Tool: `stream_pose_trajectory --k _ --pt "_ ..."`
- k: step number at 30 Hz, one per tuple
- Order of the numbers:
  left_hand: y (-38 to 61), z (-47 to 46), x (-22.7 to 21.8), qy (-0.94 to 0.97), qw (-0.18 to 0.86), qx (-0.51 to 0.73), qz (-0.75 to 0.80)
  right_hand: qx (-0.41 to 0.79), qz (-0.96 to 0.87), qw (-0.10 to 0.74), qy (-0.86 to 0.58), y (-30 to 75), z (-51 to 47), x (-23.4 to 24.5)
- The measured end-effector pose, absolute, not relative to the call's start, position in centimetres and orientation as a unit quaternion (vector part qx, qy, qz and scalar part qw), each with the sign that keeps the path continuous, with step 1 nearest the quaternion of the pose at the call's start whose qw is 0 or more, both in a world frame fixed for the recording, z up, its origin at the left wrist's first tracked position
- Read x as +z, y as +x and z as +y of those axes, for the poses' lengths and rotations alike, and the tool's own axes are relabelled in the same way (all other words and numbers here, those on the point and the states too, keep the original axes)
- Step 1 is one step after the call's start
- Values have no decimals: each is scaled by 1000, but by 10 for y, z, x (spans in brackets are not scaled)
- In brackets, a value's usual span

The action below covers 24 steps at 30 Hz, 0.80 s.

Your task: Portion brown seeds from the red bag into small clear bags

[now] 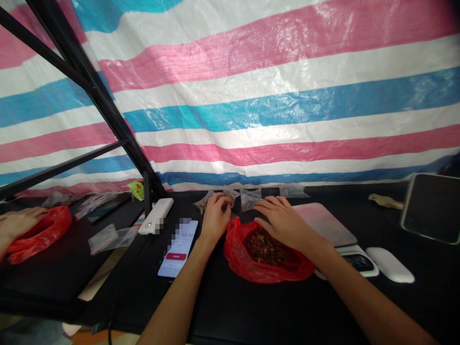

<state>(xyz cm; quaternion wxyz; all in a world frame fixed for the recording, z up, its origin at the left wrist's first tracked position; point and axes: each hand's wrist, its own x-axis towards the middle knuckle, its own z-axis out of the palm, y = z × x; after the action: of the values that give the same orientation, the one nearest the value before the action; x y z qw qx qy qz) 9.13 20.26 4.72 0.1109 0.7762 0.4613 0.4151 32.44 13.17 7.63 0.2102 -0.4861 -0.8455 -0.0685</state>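
My left hand [216, 216] is at the back of the black table, its fingers curled and closed on a small clear plastic bag [203, 203] with brown bits inside. Another small filled bag [230, 193] lies just beyond the fingertips. My right hand [282, 219] is over the far rim of an open red plastic bag [239, 256]. Its fingers are stretched forward and hold nothing that I can see. Dried brown pieces [266, 247] fill the red bag. Flat clear bags [250, 199] lie just past my right fingertips.
A digital scale [323, 223] with a pinkish plate stands right of the red bag, beside a white mouse-shaped object [390, 264]. A lit phone [178, 251] and a white box [156, 216] lie left. Further left, another person's hand [21, 223] touches another red bag [46, 239].
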Motion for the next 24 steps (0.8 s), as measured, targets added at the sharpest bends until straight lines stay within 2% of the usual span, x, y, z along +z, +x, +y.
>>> stream_pose_trajectory --k 6,8,15,19,24 --pt "91 203 52 723 126 515 443 -102 -825 219 -511 327 134 72" --pt "91 204 48 722 117 492 472 -105 -820 224 -516 327 134 74" --pt "90 203 34 791 66 286 537 -109 -801 247 -535 328 138 78" --pt "90 203 39 777 71 291 553 -130 -765 289 -560 335 139 84" --pt "94 201 43 743 84 373 550 -132 -732 311 -592 344 148 88"
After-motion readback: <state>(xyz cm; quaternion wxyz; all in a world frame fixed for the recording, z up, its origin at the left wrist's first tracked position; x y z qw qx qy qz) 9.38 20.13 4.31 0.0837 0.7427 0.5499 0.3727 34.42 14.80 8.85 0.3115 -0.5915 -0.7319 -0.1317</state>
